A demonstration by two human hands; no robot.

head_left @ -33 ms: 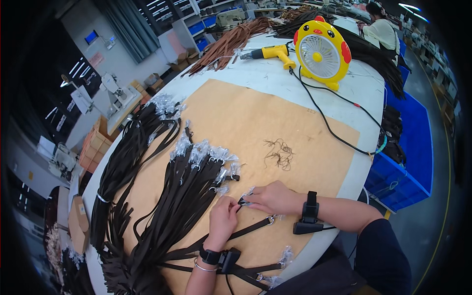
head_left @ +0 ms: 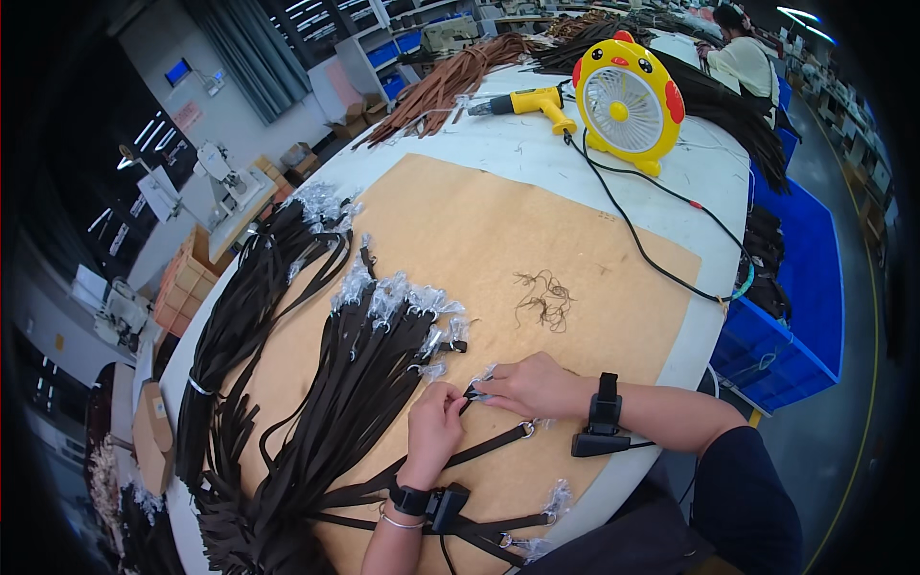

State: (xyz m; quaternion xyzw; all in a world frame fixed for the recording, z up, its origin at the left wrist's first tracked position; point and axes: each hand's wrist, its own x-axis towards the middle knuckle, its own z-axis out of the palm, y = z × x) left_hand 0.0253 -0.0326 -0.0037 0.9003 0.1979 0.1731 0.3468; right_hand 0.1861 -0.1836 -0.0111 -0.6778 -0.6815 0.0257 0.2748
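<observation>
Near the front middle of the table, both hands meet at the end of a dark strap [head_left: 470, 394] with a bit of clear plastic wrap on it. My left hand [head_left: 436, 428] pinches the strap, fingers closed. From the right, my right hand [head_left: 530, 385] grips the same end with closed fingers; they partly hide it. Left of the hands lies a thick bundle of dark straps [head_left: 350, 393], its far ends wrapped in clear plastic [head_left: 393, 293]. Under my wrists run loose straps, one with a metal ring [head_left: 527, 429] at its end.
Brown paper [head_left: 479, 225] covers the white table [head_left: 517, 158]. Cut thread [head_left: 546, 302] lies beyond my hands. A yellow heat gun [head_left: 532, 102] and chick-shaped fan [head_left: 628, 101] stand farther back, with a black cable [head_left: 628, 225]. A blue bin [head_left: 805, 287] is at right; a person [head_left: 743, 62] works behind.
</observation>
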